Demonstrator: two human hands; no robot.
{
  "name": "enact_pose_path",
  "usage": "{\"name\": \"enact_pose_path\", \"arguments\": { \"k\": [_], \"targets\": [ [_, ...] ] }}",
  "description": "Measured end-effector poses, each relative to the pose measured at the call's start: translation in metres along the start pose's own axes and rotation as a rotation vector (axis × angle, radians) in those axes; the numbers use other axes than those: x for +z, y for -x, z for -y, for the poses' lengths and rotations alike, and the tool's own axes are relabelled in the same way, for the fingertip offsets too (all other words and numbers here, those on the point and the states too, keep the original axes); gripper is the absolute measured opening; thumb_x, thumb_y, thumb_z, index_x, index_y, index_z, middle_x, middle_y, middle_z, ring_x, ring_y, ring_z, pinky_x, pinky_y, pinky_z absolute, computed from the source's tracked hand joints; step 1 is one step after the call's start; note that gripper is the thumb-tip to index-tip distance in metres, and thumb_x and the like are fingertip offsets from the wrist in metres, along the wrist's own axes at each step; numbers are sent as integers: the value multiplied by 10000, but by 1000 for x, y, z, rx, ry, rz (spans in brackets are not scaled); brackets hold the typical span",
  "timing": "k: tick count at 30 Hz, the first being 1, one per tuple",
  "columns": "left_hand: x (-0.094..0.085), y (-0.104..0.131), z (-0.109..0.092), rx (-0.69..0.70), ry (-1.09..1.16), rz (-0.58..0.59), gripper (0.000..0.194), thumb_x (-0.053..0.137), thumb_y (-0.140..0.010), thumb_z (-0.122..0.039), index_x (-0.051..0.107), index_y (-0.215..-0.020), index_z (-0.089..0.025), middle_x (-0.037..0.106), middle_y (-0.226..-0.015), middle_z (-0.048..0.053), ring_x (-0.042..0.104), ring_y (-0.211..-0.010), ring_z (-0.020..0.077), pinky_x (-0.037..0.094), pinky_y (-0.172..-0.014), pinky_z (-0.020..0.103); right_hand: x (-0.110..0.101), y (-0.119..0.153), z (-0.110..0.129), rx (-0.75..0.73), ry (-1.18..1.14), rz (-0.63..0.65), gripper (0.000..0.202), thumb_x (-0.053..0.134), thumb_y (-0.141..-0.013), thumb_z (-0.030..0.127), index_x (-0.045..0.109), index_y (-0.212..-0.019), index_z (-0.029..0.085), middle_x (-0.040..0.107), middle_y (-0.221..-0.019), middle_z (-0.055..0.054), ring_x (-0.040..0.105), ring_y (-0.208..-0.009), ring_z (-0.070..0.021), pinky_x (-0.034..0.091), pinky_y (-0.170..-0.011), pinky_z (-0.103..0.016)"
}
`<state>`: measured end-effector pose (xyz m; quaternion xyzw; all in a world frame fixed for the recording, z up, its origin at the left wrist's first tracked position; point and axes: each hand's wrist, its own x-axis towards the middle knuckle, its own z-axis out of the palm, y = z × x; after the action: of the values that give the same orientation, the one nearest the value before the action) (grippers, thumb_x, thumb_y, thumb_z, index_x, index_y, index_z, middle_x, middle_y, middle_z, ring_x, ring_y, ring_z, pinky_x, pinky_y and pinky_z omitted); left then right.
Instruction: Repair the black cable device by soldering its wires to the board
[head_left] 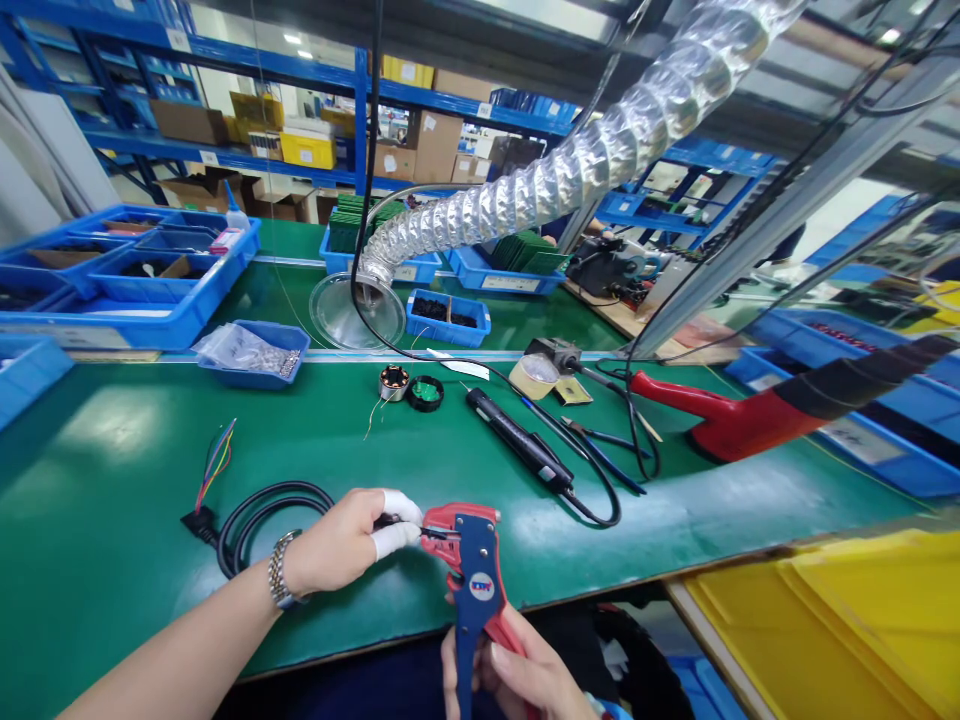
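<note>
My left hand (352, 540), with white finger covers on thumb and forefinger, pinches the end of a black cable (274, 494). The cable lies coiled on the green bench, and its other end has a black connector (199, 522) with several coloured wires. In my right hand (517, 665) is a red and blue wire stripper (474, 570), held by its handles near the bench's front edge. The cable's dark end reaches into the stripper's red jaws. Whether the jaws are clamped on it I cannot tell.
A black electric screwdriver (517, 440) lies right of centre, with pliers (600, 440) beyond it. A small copper-wound motor part (394, 382) and a round black cap (425, 393) sit mid-bench. A silver exhaust duct (555, 180) hangs overhead. A red-handled tool (727, 425) is at right.
</note>
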<state>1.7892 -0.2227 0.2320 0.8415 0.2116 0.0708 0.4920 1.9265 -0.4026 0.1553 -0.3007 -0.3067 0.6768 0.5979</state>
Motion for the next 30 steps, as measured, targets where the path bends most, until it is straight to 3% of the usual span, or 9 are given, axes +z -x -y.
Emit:
{"name": "enact_pose_path", "arguments": {
  "k": [7,16,24,30],
  "targets": [
    [1,1,-1,-8,2,-16,192,515,-827,-302,627,-792,-149,578,-721,-9,459,-632,102,377,-617,207,3,0,-5,-18,-40,-68,458,568,-788,418,416,-1113,132,607,-748,-65,601,-556,-160,414,-507,-263],
    [1,1,-3,2,18,-13,213,507,-835,-312,629,-789,-144,581,-717,-6,464,-630,102,384,-617,208,-4,0,-18,-51,-22,-68,457,544,-799,442,398,-1112,144,579,-682,-27,529,-444,-110,383,-409,-215],
    [0,2,0,11,24,-47,179,524,-823,-293,631,-800,-151,588,-721,-10,472,-618,97,393,-616,209,-5,-2,-14,-36,-26,49,497,569,-776,447,407,-1136,145,593,-805,-72,627,-658,-198,443,-568,-299],
    [0,2,0,-2,55,-53,180,552,-808,-307,643,-823,-153,591,-734,-5,476,-629,100,392,-611,208,-6,1,-17,-11,-72,54,500,543,-807,425,359,-1187,158,587,-805,-63,617,-630,-182,449,-587,-325]
  ]
}}
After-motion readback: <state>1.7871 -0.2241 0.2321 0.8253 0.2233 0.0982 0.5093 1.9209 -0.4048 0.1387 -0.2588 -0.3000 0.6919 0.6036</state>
